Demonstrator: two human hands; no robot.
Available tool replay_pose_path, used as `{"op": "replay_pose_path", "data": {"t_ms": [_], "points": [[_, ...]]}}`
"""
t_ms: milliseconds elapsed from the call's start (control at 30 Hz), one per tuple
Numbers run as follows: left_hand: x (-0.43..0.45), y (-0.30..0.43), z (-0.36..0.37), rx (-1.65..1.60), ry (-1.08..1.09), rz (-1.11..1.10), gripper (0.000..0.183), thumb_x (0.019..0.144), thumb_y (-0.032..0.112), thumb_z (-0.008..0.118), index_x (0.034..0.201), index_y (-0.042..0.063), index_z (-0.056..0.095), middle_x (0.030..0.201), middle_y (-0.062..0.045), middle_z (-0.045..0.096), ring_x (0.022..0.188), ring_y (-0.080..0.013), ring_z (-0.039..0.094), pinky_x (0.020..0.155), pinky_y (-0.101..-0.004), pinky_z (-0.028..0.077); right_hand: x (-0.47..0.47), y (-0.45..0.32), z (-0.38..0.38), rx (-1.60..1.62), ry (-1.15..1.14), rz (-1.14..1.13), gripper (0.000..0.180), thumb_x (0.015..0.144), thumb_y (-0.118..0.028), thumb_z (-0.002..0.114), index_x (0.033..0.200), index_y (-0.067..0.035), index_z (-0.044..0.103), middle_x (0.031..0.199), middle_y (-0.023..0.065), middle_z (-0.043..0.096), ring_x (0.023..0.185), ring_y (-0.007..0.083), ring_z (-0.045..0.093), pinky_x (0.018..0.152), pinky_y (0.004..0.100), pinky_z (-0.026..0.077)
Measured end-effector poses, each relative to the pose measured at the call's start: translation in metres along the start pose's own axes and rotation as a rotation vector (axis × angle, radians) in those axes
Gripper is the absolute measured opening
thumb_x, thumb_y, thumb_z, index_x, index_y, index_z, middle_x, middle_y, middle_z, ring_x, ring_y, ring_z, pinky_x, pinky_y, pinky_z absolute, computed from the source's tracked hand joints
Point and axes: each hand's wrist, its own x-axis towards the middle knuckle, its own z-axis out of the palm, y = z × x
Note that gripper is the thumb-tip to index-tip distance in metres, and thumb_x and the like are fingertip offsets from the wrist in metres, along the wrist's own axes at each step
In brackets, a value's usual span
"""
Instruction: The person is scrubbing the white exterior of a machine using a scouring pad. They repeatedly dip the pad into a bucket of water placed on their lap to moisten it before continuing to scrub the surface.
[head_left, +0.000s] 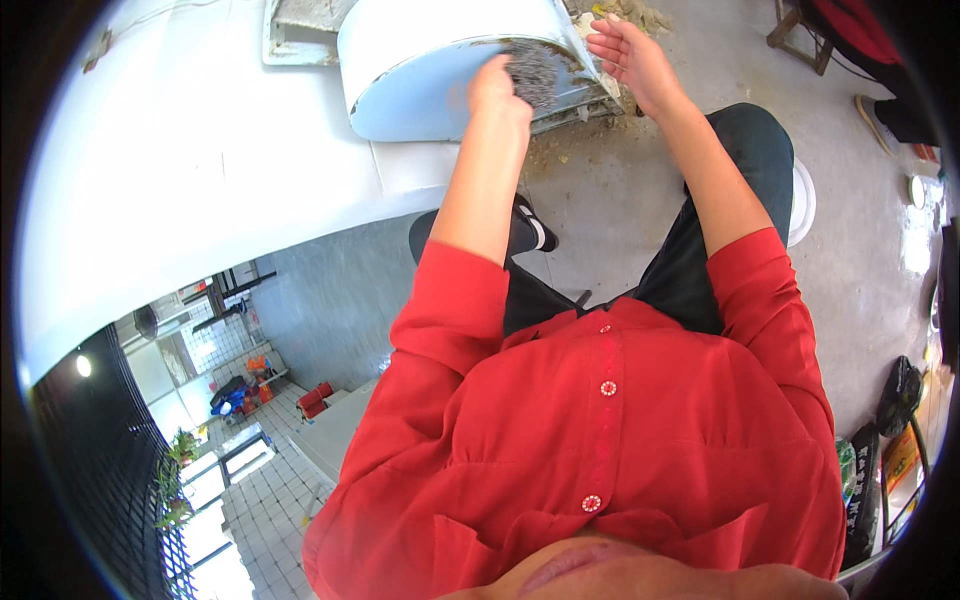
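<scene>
My left hand (501, 88) is at the recess of a light blue, rounded metal housing (420, 94), against a grey, rough-textured fibrous clump (534, 73). The thumb lies along the clump's edge and the hand appears closed on it; the other fingers are mostly hidden. To the right of the housing, my right hand (634, 64) is raised with its palm turned left and nothing held, its fingers slightly bent. Brown grime and chipped edges show on the housing's rim, and crumbly debris (574, 139) lies on the floor below it.
A white surface (187, 172) extends left of the housing. Behind my right knee is a white round object (802, 201). Another person in dark trousers stands by a wooden stool (801, 37) at upper right. Bags, one a black plastic bag (898, 396), stand at lower right.
</scene>
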Motion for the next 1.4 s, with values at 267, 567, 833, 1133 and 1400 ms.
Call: {"op": "replay_pose_path", "data": {"t_ms": [267,567,833,1133,1400], "points": [[-0.049,0.01,0.013,-0.054,-0.063,0.275,0.024,0.099,0.017,0.058,0.107,-0.004,0.063,0.106,-0.015,0.069,0.09,-0.0268,0.07,0.076,-0.0464,0.059,0.004,0.0,-0.013,0.002,0.038,-0.009,0.052,0.104,-0.047,0.05,0.135,-0.007,0.063,0.125,0.0038,0.068,0.117,0.0126,0.061,0.097,0.0284,0.043],[-0.017,0.013,0.01,-0.005,0.041,0.211,0.021,0.096,0.008,0.057,0.111,-0.005,0.064,0.104,-0.013,0.07,0.087,-0.0276,0.069,0.076,-0.0452,0.058,0.006,0.006,-0.008,-0.021,0.016,0.01,0.053,0.104,-0.048,0.052,0.134,-0.006,0.063,0.125,0.004,0.068,0.116,0.013,0.062,0.098,0.0281,0.044],[-0.037,0.025,0.009,-0.12,-0.116,0.217,0.025,0.1,0.015,0.055,0.115,-0.003,0.062,0.109,-0.012,0.07,0.092,-0.03,0.07,0.076,-0.0492,0.059,-0.003,0.008,-0.009,-0.02,0.008,0.001,0.053,0.103,-0.048,0.053,0.134,-0.006,0.062,0.122,0.0037,0.068,0.114,0.0124,0.061,0.097,0.0286,0.043],[0.048,-0.032,-0.036,-0.022,0.103,0.172,0.026,0.103,0.014,0.048,0.118,-0.003,0.061,0.109,-0.016,0.069,0.094,-0.0344,0.071,0.079,-0.0537,0.061,0.01,0.013,-0.026,-0.009,0.004,-0.025,0.053,0.103,-0.048,0.054,0.133,-0.006,0.063,0.121,0.0029,0.069,0.115,0.0107,0.061,0.097,0.0279,0.043],[0.032,-0.041,-0.053,0.053,-0.023,0.057,0.027,0.104,0.022,0.056,0.12,0.001,0.061,0.11,-0.015,0.071,0.094,-0.0348,0.072,0.079,-0.0562,0.06,-0.013,0.009,0.002,-0.283,-0.07,0.066,0.057,0.096,-0.053,0.062,0.134,-0.01,0.059,0.131,0.0084,0.062,0.122,0.0189,0.058,0.1,0.0372,0.046]]}}
